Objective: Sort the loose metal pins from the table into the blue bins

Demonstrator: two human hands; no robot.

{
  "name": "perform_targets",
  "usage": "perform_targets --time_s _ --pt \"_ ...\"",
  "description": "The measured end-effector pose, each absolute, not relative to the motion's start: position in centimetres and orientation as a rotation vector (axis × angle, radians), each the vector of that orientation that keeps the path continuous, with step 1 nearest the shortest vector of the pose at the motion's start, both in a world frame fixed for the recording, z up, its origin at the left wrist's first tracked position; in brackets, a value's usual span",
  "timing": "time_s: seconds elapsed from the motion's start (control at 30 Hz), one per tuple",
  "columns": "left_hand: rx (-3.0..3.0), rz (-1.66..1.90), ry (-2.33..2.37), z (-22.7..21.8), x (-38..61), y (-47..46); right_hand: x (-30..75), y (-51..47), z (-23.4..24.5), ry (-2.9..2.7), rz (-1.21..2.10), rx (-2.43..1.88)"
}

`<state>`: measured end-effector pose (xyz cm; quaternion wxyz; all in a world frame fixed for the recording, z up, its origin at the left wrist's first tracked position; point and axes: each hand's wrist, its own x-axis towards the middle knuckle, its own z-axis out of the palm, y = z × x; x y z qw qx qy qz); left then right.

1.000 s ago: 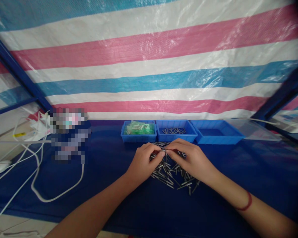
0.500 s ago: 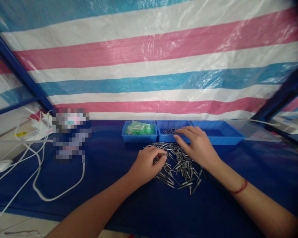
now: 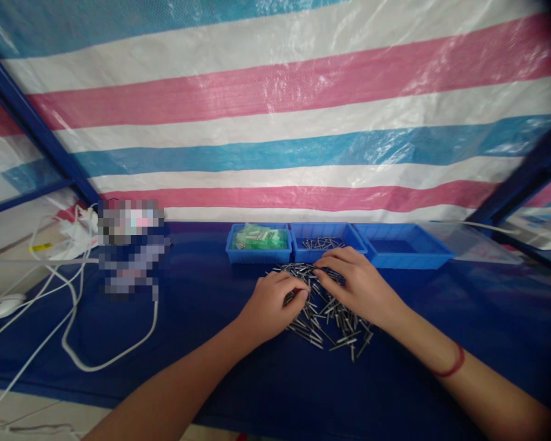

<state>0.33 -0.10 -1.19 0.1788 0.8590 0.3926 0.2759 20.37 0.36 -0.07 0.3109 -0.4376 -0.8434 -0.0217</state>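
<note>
A loose pile of thin metal pins, apparently blind rivets (image 3: 344, 315), is spread on the blue tabletop. At the pile's left side my left hand (image 3: 275, 303) is closed, thumb and forefinger tips together; whatever they pinch is too small to make out. My right hand (image 3: 360, 285) reaches over the upper right of the pile, thumb and fingers a little apart, with nothing visible between them. Just behind it, the middle blue bin (image 3: 328, 252) contains several similar metal pieces.
To the left a blue bin (image 3: 257, 256) holds green-tinted plastic bags; the right blue bin (image 3: 408, 260) stands beside the middle one. White cables (image 3: 92, 369) and a white mouse (image 3: 3, 306) lie at the left. A striped plastic sheet (image 3: 275, 98) hangs behind the table.
My right hand has moved down and slightly left, from the front of the middle bin to the pile. My left hand stays pinched in the same spot.
</note>
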Motion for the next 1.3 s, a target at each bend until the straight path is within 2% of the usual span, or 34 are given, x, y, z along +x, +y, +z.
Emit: perform_targets --time_s 0.4,0.93,1.3 --pt "2.451 0.774 1.089 -1.2 0.3 -0.1 20.6 0.1 -0.3 -2.302 0.016 -1.191" --pt "2.473 0.750 1.146 -1.5 0.0 0.0 21.0 -1.5 1.5 -2.576 0.431 -1.059" --pt "2.496 0.727 1.154 -1.5 0.0 0.1 19.8 -1.5 0.3 -2.639 0.304 -1.052"
